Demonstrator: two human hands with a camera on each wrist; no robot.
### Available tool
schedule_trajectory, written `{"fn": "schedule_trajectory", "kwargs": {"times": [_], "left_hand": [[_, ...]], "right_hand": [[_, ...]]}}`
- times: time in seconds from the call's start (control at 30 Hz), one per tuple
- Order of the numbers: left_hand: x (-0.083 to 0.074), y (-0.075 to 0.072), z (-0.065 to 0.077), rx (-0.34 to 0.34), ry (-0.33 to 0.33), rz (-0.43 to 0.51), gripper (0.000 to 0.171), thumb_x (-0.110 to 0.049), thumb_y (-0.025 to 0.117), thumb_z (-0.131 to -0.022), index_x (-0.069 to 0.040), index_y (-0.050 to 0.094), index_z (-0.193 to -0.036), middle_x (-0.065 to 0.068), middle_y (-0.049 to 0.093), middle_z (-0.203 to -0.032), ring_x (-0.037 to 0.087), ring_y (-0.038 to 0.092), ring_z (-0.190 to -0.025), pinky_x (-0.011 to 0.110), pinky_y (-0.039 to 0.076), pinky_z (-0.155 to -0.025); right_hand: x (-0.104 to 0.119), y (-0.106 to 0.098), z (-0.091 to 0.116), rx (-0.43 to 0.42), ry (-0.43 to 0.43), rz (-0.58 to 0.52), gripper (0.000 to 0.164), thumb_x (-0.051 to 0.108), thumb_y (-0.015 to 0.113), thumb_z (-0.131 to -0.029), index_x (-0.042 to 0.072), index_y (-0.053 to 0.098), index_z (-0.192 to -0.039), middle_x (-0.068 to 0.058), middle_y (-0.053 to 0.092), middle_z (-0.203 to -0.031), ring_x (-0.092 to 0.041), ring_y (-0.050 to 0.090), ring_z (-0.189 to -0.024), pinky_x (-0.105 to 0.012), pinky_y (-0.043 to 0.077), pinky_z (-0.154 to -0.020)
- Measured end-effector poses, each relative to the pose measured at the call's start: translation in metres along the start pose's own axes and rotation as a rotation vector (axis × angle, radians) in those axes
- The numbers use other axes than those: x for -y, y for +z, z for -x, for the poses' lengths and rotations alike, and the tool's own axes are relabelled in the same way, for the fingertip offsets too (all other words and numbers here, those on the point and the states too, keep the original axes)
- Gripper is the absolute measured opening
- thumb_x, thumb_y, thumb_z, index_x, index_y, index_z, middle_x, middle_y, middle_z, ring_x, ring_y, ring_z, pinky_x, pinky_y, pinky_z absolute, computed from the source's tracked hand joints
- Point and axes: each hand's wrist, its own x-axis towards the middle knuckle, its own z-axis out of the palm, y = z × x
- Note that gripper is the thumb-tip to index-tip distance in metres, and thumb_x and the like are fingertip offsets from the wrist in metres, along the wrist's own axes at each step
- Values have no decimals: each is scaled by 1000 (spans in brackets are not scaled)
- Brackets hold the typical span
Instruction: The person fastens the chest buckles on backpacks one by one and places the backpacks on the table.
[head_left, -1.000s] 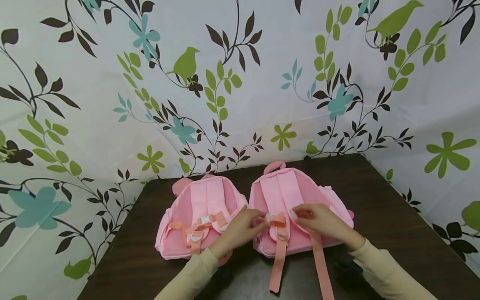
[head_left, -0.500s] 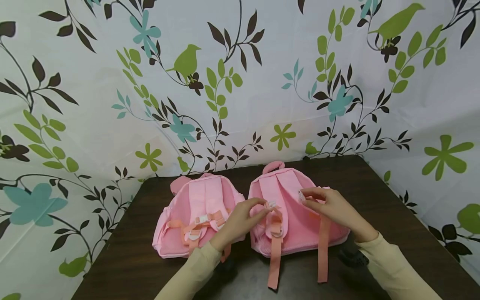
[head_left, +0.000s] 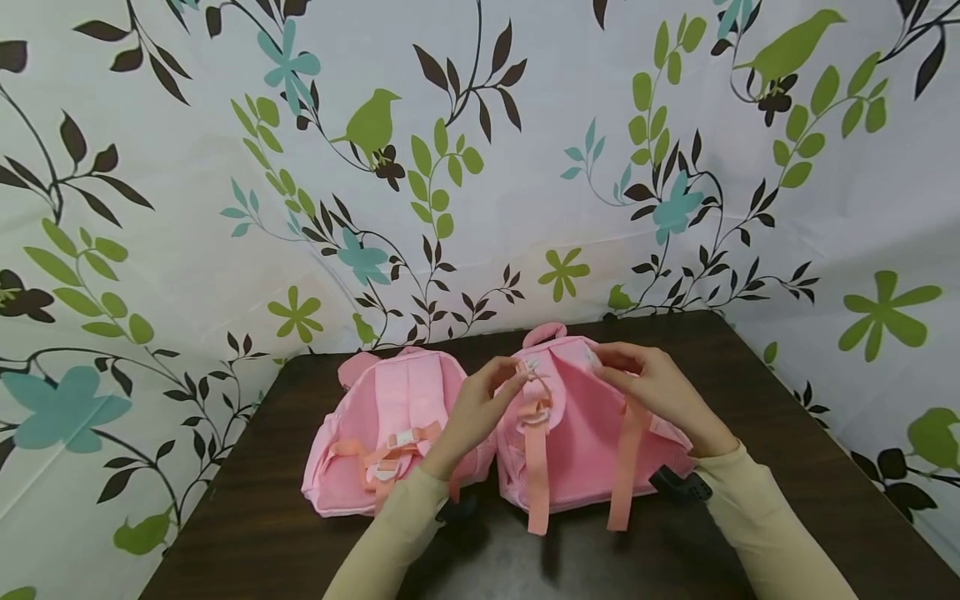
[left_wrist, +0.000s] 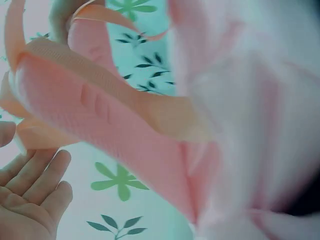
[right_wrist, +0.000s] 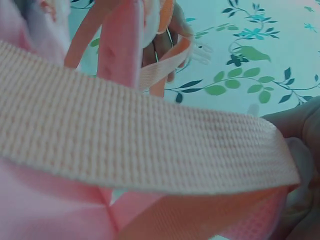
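Observation:
A pink backpack (head_left: 573, 458) stands on the table with its strap side toward me, orange webbing (head_left: 537, 479) hanging from its shoulder straps. My left hand (head_left: 474, 408) pinches a white buckle piece (head_left: 530, 367) on orange webbing at the left strap; the piece's prongs show in the right wrist view. At the right strap, my right hand (head_left: 663, 392) pinches a whitish buckle piece (right_wrist: 300, 155), partly hidden by the fingers, with webbing looped through it. Both straps are raised off the backpack, and the hands are apart. In the left wrist view, my left fingers (left_wrist: 47, 175) lie below the webbing.
A second pink backpack (head_left: 345, 475) stands close on the left, its orange straps joined across by a white buckle (head_left: 405, 437). The dark wooden table (head_left: 247, 508) ends at a leaf-and-bird patterned cloth (head_left: 480, 208). A black device (head_left: 681, 485) sits at my right wrist.
Both hands have risen with the buckle pieces, lifting the shoulder straps off the right backpack. The hanging webbing ends have come up, and the right hand has moved slightly away from the left.

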Motion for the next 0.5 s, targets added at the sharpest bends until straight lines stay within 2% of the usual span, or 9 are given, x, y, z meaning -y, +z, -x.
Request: {"fn": "schedule_trajectory", "kwargs": {"times": [0.13,0.23,0.37,0.5], "left_hand": [[-4,0,-16,-58,28,151,24,-22,63,-102,-7,65,-120,9,71,-110,20,67,-106,37,53,-93],[-5,2,-25,-90,43,219,25,-21,61,-102,-3,64,-120,13,70,-111,21,66,-106,33,52,-95],[-4,5,-28,-109,18,262,25,-21,60,-103,-2,63,-121,11,71,-110,20,67,-106,33,51,-97],[-3,10,-28,-85,5,298,25,-21,59,-104,-2,62,-120,15,71,-102,24,69,-99,40,51,-96]], "right_hand": [[6,1,-9,-26,1,-28,44,35,71,-95,12,66,-133,-9,69,-125,-25,66,-107,-23,53,-84],[9,2,-13,-34,15,-39,45,36,70,-95,12,66,-133,-9,69,-124,-24,66,-106,-24,53,-83],[9,4,-14,-35,28,-46,45,36,70,-96,12,66,-133,-9,69,-124,-25,66,-103,-27,54,-82],[8,3,-14,-41,15,-27,43,34,70,-96,11,66,-132,-9,69,-123,-25,66,-100,-27,55,-80]]}}
